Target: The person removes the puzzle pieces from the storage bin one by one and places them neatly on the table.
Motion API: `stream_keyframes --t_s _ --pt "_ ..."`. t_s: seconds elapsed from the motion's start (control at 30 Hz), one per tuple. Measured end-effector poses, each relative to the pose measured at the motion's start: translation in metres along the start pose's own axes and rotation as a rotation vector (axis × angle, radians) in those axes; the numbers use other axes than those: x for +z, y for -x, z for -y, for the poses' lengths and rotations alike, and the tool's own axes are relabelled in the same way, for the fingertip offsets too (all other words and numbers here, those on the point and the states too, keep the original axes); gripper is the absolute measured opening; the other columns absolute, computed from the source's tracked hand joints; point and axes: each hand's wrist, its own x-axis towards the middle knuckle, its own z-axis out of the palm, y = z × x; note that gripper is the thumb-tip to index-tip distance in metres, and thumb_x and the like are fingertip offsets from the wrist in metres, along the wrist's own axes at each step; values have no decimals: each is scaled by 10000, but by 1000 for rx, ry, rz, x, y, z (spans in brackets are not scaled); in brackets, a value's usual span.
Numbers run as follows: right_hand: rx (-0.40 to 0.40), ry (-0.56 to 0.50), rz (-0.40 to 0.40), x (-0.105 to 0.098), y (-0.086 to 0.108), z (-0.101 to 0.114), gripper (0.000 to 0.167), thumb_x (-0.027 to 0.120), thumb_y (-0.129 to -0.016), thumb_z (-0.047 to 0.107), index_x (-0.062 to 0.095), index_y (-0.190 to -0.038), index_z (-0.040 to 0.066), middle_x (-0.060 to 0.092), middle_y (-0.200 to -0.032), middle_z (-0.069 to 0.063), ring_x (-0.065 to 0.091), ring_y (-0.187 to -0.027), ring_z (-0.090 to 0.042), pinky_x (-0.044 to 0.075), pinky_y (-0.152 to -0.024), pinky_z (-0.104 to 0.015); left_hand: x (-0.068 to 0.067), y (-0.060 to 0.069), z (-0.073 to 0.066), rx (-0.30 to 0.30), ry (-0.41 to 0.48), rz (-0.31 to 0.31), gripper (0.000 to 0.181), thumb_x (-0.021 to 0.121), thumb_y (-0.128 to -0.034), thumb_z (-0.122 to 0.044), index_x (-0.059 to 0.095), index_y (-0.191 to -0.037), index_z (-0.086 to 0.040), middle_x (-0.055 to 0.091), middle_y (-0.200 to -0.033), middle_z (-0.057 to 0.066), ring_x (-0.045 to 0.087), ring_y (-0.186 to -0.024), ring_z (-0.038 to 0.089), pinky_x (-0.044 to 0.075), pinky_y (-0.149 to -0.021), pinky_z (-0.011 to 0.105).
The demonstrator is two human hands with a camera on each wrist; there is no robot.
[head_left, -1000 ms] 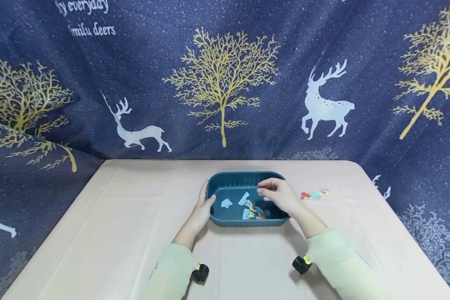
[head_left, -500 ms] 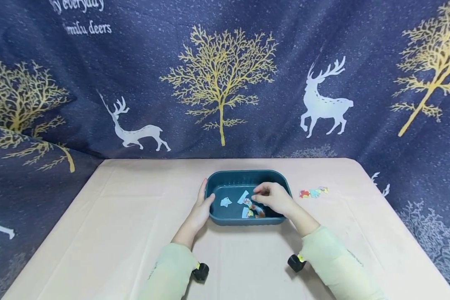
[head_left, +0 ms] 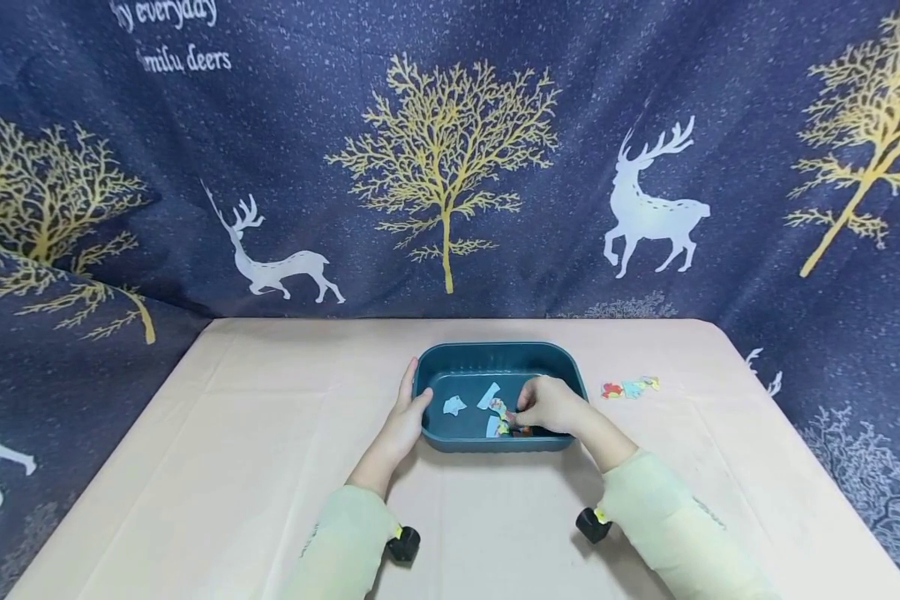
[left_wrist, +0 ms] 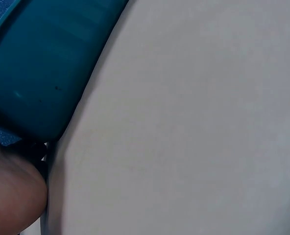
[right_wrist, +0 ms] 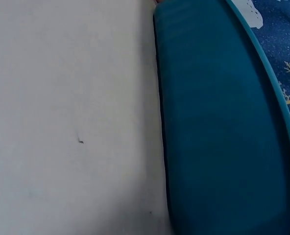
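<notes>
A dark teal tray (head_left: 487, 446) stands on the table, its outer wall (right_wrist: 218, 117) filling much of the right wrist view. The left hand (head_left: 401, 421) grips its left end, thumb over the rim; part of that hand (left_wrist: 15, 196) shows beside the tray (left_wrist: 42, 68) in the left wrist view. Inside the tray, the right hand (head_left: 555, 408) pinches a small reddish piece among several colourful pieces (head_left: 502, 427). Two pale blue pieces, one slanted (head_left: 488, 396) and one star-like (head_left: 453, 405), lie to the left of its fingertips.
To the right of the tray, a short row of joined colourful pieces (head_left: 632, 389) lies on the pale table (head_left: 255, 467). A dark blue cloth (head_left: 495, 183) with trees and deer hangs behind. A small black device sits at each sleeve.
The right hand has moved down and slightly left into the tray, and its fingers have closed on a piece there. The left hand keeps its hold on the tray's end.
</notes>
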Motion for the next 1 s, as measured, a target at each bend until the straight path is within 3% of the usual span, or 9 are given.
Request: stream_keyframes --t_s 0.37,0.7,0.9,1.0 --pt "20 140 50 2 1 4 186 796 -726 173 638 -666 95 607 -635 25 521 -610 -118 455 -598 -257 2 4 -4 -39 -7 0 593 295 -1023 -313 -20 -1525 -317 -9 -1612 2 -15 -1476 324 21 -1110 666" --pt "12 145 56 5 -2 5 137 797 -699 81 672 -757 81 640 -707 17 558 -679 -103 495 -671 -279 1 7 -11 -43 10 3 596 310 -1024 -304 -9 -1527 -310 -9 -1612 8 -19 -1476 318 10 -1120 653" --pt "-72 102 76 3 1 5 107 731 -748 25 669 -693 92 651 -683 42 560 -667 -69 497 -646 -249 -3 25 -39 -47 14 34 597 303 -1025 -259 -7 -1535 -237 -10 -1608 83 -18 -1466 366 14 -1125 647" --pt "-129 73 82 1 2 5 110 690 -775 6 666 -697 79 654 -687 34 549 -664 -65 491 -632 -242 -3 22 -34 -49 10 33 599 306 -1025 -249 -6 -1536 -231 -5 -1608 88 -14 -1464 373 20 -1124 650"
